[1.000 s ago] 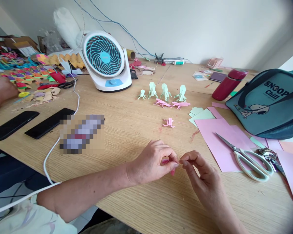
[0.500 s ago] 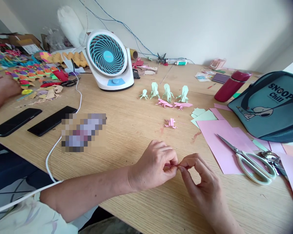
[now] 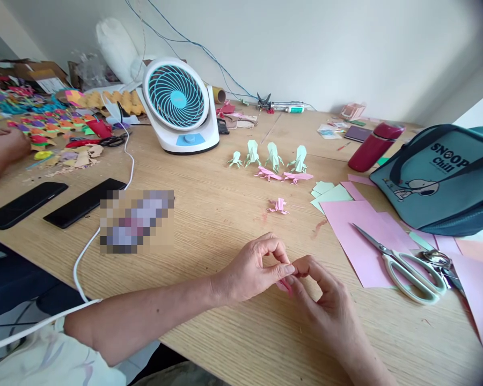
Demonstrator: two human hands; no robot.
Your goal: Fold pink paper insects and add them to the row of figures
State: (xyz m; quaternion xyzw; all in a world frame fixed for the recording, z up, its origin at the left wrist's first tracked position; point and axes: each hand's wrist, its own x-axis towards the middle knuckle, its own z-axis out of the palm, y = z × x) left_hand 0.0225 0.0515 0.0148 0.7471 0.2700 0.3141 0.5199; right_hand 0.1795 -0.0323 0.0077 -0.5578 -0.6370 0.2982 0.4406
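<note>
Between my two hands is a small folded piece of pink paper (image 3: 284, 286), mostly covered by fingers. My left hand (image 3: 261, 268) pinches it with thumb and index finger, and the fingertips of my right hand (image 3: 322, 292) close on it from the other side. Beyond the hands stands a pink origami figure (image 3: 279, 206) with thin legs. Farther back, several pale green origami figures (image 3: 272, 155) stand in a row, with two flat pink origami figures (image 3: 298, 177) in front of them.
To the right lie white-handled scissors (image 3: 414, 276) on pink paper sheets (image 3: 340, 236), near green paper (image 3: 332, 198), a teal bag (image 3: 434, 177) and a red bottle (image 3: 374, 147). A white fan (image 3: 177, 102), black phones (image 3: 84, 202) and a cable (image 3: 80, 268) are leftward. Another person's hand (image 3: 4, 153) rests far left.
My left thumb has shifted over the top of the pinch, and the pink paper now shows below the fingertips. The view has moved slightly.
</note>
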